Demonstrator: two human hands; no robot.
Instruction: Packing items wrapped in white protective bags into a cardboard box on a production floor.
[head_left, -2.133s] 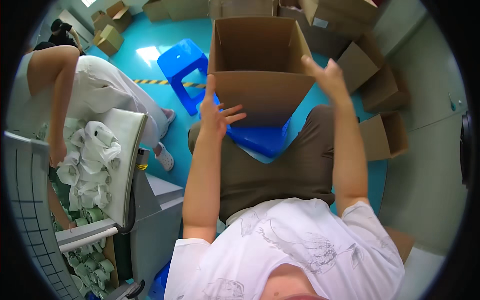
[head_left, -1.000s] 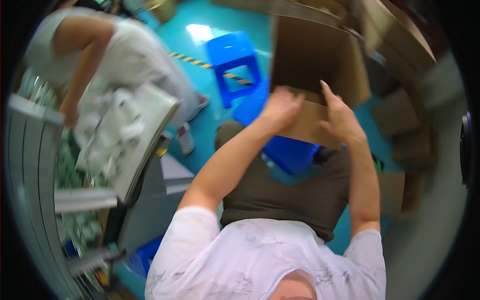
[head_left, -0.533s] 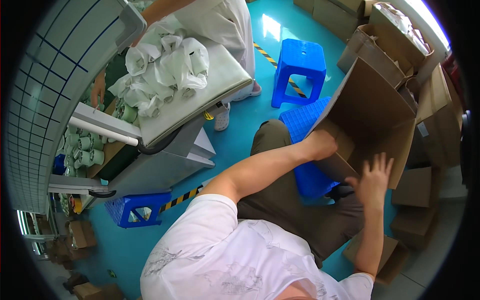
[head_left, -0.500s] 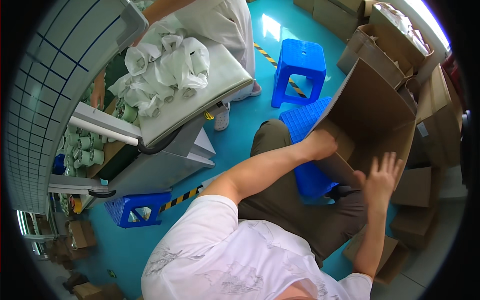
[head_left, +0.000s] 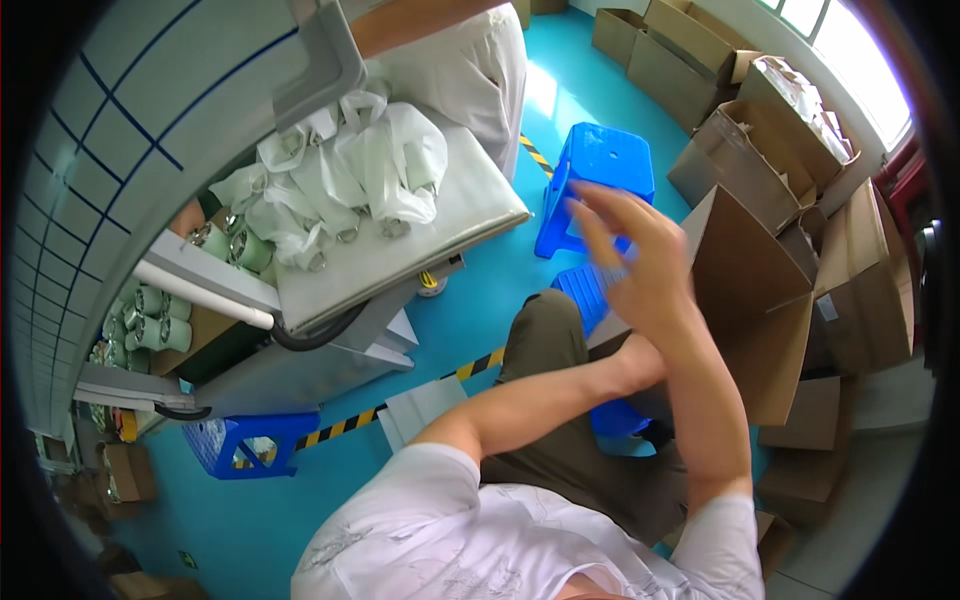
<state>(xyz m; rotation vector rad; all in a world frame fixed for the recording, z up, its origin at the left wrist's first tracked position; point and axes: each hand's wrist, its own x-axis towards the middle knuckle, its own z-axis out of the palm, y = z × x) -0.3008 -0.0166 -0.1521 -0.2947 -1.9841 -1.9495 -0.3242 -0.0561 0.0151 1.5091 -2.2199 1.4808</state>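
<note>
Where floor (head_left: 250, 530) shines turquoise, right hand (head_left: 648, 265) empty, spread; left hand (head_left: 637, 362) at carton (head_left: 750, 270), grip unclear.

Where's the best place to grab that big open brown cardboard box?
Probably the open brown cardboard box is best pinched by its right wall's edge, from the right: no hand covers that thin rim, while the right forearm crosses the left part.

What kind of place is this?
It looks like a packing room or small factory workshop: there are big cardboard boxes around, white plastic bags piled on a worktable, and yellow-and-black tape across the floor.
</note>
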